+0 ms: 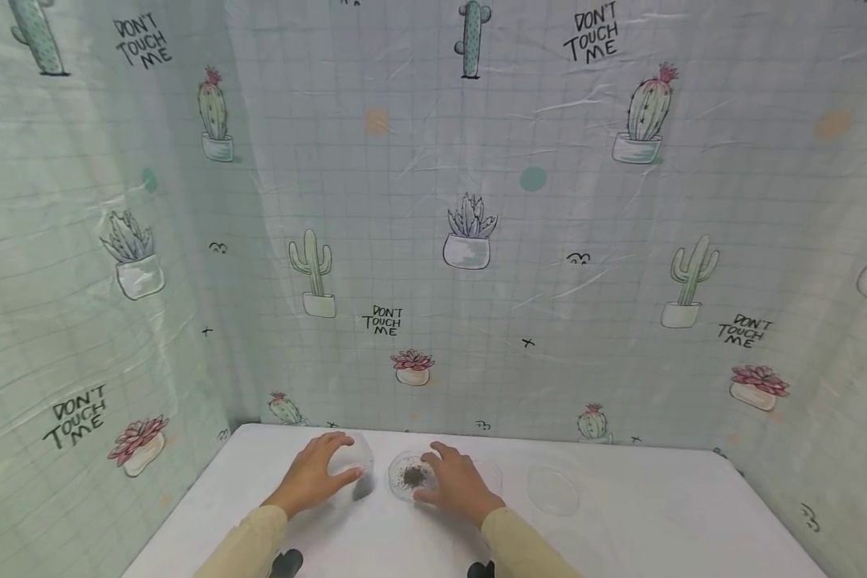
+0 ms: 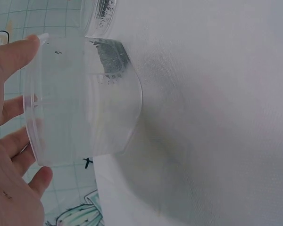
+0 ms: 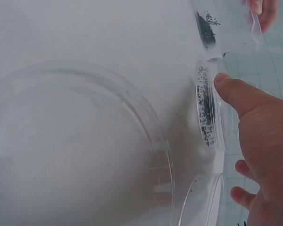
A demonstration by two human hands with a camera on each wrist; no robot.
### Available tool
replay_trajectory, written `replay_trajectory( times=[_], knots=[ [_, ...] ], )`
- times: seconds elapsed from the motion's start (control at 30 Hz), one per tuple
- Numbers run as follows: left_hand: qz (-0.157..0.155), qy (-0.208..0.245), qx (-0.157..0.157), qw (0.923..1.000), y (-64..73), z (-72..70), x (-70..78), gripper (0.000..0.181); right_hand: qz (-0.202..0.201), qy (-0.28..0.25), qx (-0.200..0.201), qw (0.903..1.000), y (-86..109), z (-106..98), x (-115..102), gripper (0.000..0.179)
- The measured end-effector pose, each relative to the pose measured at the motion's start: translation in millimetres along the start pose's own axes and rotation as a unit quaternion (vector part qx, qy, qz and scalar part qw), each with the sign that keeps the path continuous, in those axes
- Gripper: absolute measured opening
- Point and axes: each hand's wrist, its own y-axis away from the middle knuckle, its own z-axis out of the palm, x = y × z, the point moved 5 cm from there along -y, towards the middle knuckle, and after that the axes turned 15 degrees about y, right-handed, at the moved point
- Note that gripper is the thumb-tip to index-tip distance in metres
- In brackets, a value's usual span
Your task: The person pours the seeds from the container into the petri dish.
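Near the far edge of the surface (image 1: 657,514), towards its left corner, your left hand (image 1: 321,474) clamps thumb and fingers on the clear container (image 2: 66,108), likely to control its dark grains (image 2: 111,59). Your right hand (image 1: 462,486) grips the shallow dish (image 3: 219,122) beside it, thumb and fingers at opposite sides, probably to steady it.

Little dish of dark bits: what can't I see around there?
Dish, head view: right side partly behind the right grip.
Dish, left wrist view: cut off by the top edge.
Dark bits, head view: too small to name.
Clear round thing, right wrist view: cut off by the left edge.
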Motion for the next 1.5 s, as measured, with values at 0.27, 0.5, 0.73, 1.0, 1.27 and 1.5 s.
replay_trajectory(
  times=[0.27, 0.5, 0.73, 1.0, 1.27, 1.5],
  knots=[
    [-0.001, 0.022, -0.008, 0.9997, 2.8, 1.9, -5.5, 0.068, 0.014, -0.024, -0.008, 0.9996, 6.1, -4, 7, 0.061],
    [-0.016, 0.053, -0.007, 0.9985, 4.6, 3.1, -12.7, 0.085, 0.017, 0.000, -0.003, 0.9999, 9.5, -4, 19, 0.060],
    [-0.018, 0.078, -0.007, 0.9968, 7.9, 4.2, -18.8, 0.092, 0.036, -0.001, 0.007, 0.9993, 14.8, -1, 35, 0.059],
    [-0.035, 0.106, 0.017, 0.9936, 11.8, 1.8, -26.0, 0.096, 0.037, -0.013, 0.027, 0.9989, 23.0, -4, 46, 0.054],
    [-0.061, 0.113, 0.017, 0.9916, 14.2, 2.4, -29.8, 0.104, 0.035, 0.010, 0.035, 0.9987, 28.3, -5, 56, 0.054],
    [-0.084, 0.119, 0.011, 0.9893, 13.3, 4.4, -31.1, 0.106, 0.048, 0.006, 0.037, 0.9982, 34.1, -2, 68, 0.057]
  ],
)
